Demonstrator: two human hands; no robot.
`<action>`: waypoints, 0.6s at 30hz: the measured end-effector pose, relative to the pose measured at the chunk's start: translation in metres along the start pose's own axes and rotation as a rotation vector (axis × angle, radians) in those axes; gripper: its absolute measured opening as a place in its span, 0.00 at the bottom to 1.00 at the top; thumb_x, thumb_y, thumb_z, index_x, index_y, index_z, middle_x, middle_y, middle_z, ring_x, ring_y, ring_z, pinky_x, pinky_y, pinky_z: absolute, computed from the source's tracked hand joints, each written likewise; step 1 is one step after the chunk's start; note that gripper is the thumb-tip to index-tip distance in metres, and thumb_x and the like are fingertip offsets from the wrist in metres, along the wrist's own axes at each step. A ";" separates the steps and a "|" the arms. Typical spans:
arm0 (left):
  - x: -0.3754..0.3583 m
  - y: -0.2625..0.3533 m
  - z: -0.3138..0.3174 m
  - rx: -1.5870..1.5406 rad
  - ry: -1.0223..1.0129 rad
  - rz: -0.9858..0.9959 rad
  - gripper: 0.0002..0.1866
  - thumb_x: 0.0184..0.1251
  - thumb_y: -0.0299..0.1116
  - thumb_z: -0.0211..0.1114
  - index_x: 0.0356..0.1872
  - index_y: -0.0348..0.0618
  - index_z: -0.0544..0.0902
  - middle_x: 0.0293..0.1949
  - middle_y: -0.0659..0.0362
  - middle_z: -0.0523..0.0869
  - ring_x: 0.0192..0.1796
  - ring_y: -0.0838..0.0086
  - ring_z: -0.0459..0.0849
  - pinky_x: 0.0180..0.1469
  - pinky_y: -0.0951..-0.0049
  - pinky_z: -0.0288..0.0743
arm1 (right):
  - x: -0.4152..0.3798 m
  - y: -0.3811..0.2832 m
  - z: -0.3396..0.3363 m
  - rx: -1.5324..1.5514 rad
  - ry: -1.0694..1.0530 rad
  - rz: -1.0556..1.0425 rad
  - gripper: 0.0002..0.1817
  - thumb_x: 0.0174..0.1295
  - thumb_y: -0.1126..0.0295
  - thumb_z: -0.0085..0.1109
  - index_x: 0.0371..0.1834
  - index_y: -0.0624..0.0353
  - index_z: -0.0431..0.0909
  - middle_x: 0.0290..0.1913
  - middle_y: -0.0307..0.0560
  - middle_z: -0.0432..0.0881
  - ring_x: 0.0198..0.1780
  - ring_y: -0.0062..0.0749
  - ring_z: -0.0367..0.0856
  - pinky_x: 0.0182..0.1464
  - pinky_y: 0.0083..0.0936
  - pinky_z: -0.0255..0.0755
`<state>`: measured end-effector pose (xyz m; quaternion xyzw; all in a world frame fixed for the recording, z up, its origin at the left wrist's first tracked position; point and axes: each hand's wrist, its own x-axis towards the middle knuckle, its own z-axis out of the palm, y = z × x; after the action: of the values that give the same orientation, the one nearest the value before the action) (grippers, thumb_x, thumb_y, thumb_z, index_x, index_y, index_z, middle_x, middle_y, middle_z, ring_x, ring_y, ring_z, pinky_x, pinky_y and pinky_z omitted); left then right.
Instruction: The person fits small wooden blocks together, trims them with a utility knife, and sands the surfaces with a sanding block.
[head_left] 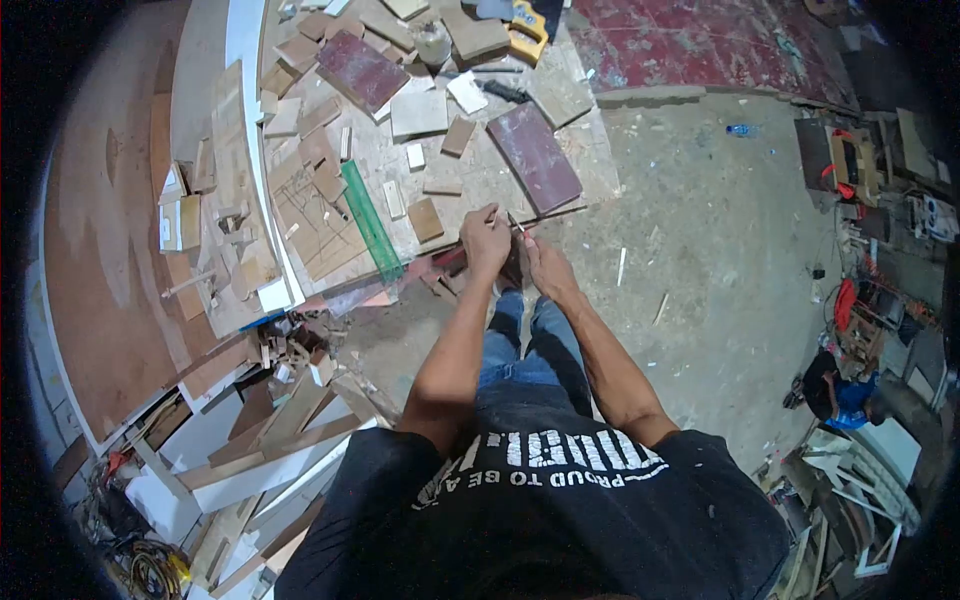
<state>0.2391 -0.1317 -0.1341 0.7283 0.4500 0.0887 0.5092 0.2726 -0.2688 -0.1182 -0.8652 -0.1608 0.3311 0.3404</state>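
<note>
My left hand (486,242) is closed in a pinch at the near edge of the workbench (470,203); a small pale thing shows at its fingertips, too small to name. Close beside it on the right, my right hand (548,268) is closed around a thin tool with a narrow tip, whose kind I cannot make out. That tip points toward the left fingers. Just beyond both hands lies a dark red board (535,160). A small brown wood block (425,220) sits to the left of my left hand.
A green ruler (370,222) crosses the bench's left part. Farther back are another dark red board (361,71), wood offcuts and a yellow-handled saw (528,32). Scrap wood (290,450) is piled at lower left. Another person (845,392) is low down at far right.
</note>
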 end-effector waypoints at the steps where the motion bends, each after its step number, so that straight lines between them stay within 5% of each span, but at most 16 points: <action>1: -0.005 0.003 0.000 0.286 0.108 0.317 0.14 0.58 0.27 0.66 0.46 0.33 0.85 0.38 0.45 0.84 0.44 0.55 0.84 0.47 0.61 0.78 | 0.004 0.003 -0.001 0.029 -0.009 -0.074 0.27 0.74 0.51 0.36 0.46 0.67 0.76 0.38 0.75 0.80 0.44 0.71 0.78 0.47 0.55 0.69; 4: -0.017 0.010 0.002 0.228 0.076 0.283 0.14 0.61 0.29 0.63 0.47 0.36 0.84 0.40 0.43 0.82 0.47 0.48 0.81 0.54 0.59 0.74 | 0.008 -0.001 -0.011 -0.133 -0.051 -0.018 0.27 0.73 0.51 0.38 0.47 0.66 0.78 0.38 0.74 0.80 0.44 0.70 0.78 0.48 0.54 0.70; 8: -0.008 -0.002 -0.015 0.229 0.061 0.339 0.13 0.59 0.25 0.60 0.45 0.32 0.83 0.43 0.42 0.79 0.45 0.47 0.81 0.51 0.55 0.76 | 0.005 -0.029 -0.023 -0.148 0.066 0.009 0.24 0.72 0.51 0.40 0.50 0.62 0.74 0.37 0.74 0.81 0.42 0.71 0.80 0.48 0.58 0.71; 12: -0.022 0.006 -0.041 0.460 -0.119 0.457 0.10 0.59 0.22 0.57 0.42 0.32 0.79 0.43 0.41 0.79 0.43 0.45 0.83 0.47 0.55 0.79 | 0.029 -0.050 -0.005 -0.232 0.175 -0.226 0.24 0.69 0.62 0.48 0.62 0.67 0.65 0.45 0.73 0.77 0.46 0.69 0.78 0.46 0.54 0.73; 18: -0.017 -0.007 -0.069 0.240 0.119 0.393 0.09 0.57 0.22 0.60 0.39 0.31 0.78 0.36 0.44 0.83 0.40 0.53 0.86 0.44 0.60 0.80 | 0.070 -0.068 0.019 -0.355 0.162 -0.340 0.26 0.61 0.75 0.49 0.64 0.72 0.61 0.47 0.69 0.73 0.47 0.65 0.77 0.48 0.48 0.73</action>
<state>0.1848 -0.0983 -0.1026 0.8508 0.3359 0.1746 0.3643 0.3075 -0.1756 -0.1141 -0.8957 -0.3317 0.1653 0.2458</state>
